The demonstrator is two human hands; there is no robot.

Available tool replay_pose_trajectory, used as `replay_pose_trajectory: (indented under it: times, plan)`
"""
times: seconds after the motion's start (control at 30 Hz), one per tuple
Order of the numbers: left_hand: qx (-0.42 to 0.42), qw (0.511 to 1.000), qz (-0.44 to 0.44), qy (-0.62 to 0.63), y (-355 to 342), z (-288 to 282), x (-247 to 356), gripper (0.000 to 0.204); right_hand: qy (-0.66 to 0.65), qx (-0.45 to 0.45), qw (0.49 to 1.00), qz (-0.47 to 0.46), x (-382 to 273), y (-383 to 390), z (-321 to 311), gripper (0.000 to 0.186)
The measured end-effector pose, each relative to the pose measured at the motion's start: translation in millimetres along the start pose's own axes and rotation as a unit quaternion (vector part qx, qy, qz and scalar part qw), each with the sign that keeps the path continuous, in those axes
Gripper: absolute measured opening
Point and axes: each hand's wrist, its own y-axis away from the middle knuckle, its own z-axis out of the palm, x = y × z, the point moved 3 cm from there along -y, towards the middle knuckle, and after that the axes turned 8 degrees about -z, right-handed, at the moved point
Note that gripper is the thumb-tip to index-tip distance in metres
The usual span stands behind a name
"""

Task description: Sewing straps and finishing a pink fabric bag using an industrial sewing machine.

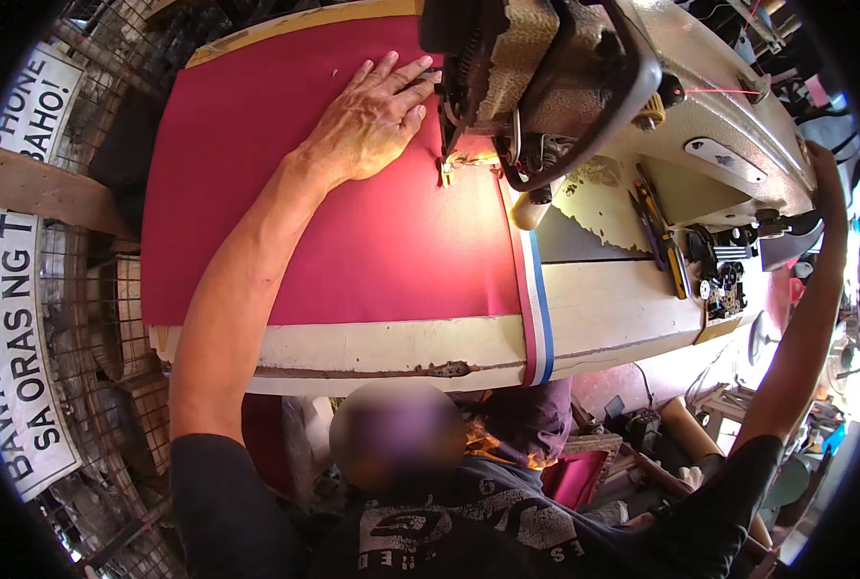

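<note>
A large sheet of dark red material (pixel 256 251) lies flat on the bed of a sewing machine (pixel 739 106). My left hand (pixel 367 121) rests palm down on it, fingers stretched out and slightly apart, left of the machine's needle head. Just right of the fingertips stands the small metal presser foot (pixel 446 174), lit by a warm lamp glow. A red, white and blue striped ribbon (pixel 535 309) runs along the sheet's right edge and over the table's front edge. At the machine's far right end is my right hand (pixel 822 172); its fingers are mostly hidden there.
Screwdriver-like tools with orange and black handles (pixel 676 256) lie right of the ribbon, near small black mechanical parts (pixel 724 280). The pale table (pixel 604 318) has a worn front edge. Wire mesh and white signs (pixel 25 357) stand at left; clutter fills the lower right.
</note>
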Motion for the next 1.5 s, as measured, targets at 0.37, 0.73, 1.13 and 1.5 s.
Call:
replay_pose_trajectory:
  times: [0.37,0.73,1.13,1.5]
  plan:
    - [-0.044,0.999,0.002,0.014,-7.6,11.7,-16.6,0.047,0.066,0.471,0.848,0.232,-122.6,65.9,88.6,0.043]
    - [-0.065,0.995,0.002,-0.073,-4.5,5.9,-3.0,0.045,-0.099,0.594,0.753,0.265,-158.7,66.0,101.3,0.063]
    - [-0.07,0.997,-0.017,0.023,1.4,-2.3,0.1,0.042,-0.216,0.628,0.712,0.229,-148.9,71.0,117.9,0.056]
    - [-0.056,0.998,-0.01,-0.015,0.6,-0.3,1.7,0.04,-0.26,0.62,0.711,0.208,-131.0,73.9,121.1,0.059]
